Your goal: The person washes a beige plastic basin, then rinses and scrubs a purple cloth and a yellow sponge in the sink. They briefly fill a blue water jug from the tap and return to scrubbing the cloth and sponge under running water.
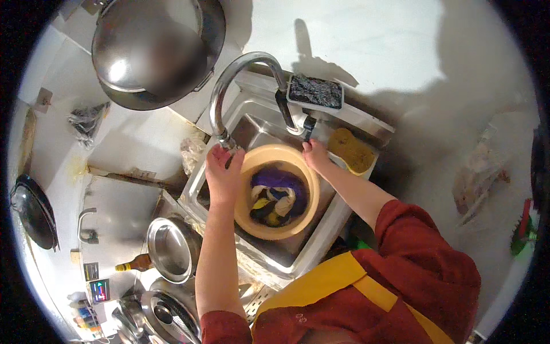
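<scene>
A curved chrome faucet [217,94] arches over a steel sink [258,124]. The spout's tip [224,138] lies between the thumb and fingers of my left hand [223,174]. My right hand [317,155] has its fingers closed on the lower end of a small black handle [309,124] behind the basin. Between my forearms, a round cream plastic basin [316,189] sits in the sink. It holds dark water with a bundle of purple, cream and yellow cloth [275,193], partly under the surface.
A scouring pad [316,91] lies in a tray on the sink's back ledge. At the right corner is a brown sponge [352,148]. A large lidded wok [129,56] stands upper left. A steel pot [169,249] and a brown bottle [139,262] are at my left.
</scene>
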`<act>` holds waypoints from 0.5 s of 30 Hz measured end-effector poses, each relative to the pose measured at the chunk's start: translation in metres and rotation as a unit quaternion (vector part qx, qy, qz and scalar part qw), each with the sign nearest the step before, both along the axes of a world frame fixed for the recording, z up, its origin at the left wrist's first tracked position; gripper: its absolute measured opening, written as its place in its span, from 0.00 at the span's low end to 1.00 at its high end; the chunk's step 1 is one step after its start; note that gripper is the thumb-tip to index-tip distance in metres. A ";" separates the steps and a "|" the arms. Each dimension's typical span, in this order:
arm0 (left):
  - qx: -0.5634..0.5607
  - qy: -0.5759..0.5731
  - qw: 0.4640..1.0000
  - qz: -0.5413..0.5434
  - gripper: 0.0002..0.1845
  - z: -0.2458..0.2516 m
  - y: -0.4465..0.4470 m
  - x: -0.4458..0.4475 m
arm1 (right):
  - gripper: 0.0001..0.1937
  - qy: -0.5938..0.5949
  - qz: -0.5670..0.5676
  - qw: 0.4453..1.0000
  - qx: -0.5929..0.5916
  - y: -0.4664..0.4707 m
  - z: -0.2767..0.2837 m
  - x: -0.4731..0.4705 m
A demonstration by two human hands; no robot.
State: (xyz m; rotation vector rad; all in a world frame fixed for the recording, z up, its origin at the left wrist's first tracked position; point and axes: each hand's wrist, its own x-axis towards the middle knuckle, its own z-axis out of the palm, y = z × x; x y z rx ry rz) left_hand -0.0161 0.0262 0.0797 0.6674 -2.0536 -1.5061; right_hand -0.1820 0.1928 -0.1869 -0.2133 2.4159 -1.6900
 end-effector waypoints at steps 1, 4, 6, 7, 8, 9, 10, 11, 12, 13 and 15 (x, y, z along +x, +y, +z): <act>0.021 0.010 1.000 -0.006 0.23 -0.001 -0.001 -0.008 | 0.11 0.008 -0.011 0.998 0.054 -0.002 -0.008 -0.002; 0.065 -0.027 0.998 0.006 0.18 -0.002 -0.001 -0.020 | 0.10 0.013 0.004 1.000 0.008 -0.002 -0.009 0.000; 0.099 -0.053 0.994 0.004 0.16 -0.003 -0.001 -0.022 | 0.11 -0.080 -0.005 0.995 -0.062 0.003 0.009 0.004; 0.113 -0.061 0.992 0.003 0.15 -0.005 0.001 -0.022 | 0.12 -0.164 -0.013 0.978 -0.125 0.007 0.022 0.009; 0.125 -0.069 0.990 0.000 0.15 -0.007 0.001 -0.021 | 0.12 -0.239 -0.012 0.951 -0.195 0.007 0.037 0.013; 0.149 -0.060 0.987 -0.001 0.15 -0.011 0.001 -0.020 | 0.13 -0.302 -0.028 0.930 -0.206 0.006 0.053 0.019; 0.175 -0.054 0.983 -0.006 0.14 -0.017 0.001 -0.017 | 0.14 -0.359 -0.039 0.906 -0.220 0.006 0.069 0.028; 0.213 -0.057 0.976 0.002 0.14 -0.023 0.001 -0.014 | 0.14 -0.409 -0.043 0.881 -0.235 0.003 0.084 0.036; 0.249 -0.054 0.967 0.001 0.16 -0.031 0.001 -0.009 | 0.15 -0.486 -0.007 0.833 -0.264 -0.006 0.097 0.045; 0.249 -0.070 0.966 0.017 0.16 -0.041 0.000 -0.006 | 0.15 -0.556 0.034 0.769 -0.312 -0.018 0.109 0.053; 0.254 -0.117 0.958 0.064 0.10 -0.060 -0.007 0.001 | 0.15 -0.561 0.123 0.701 -0.422 -0.050 0.129 0.069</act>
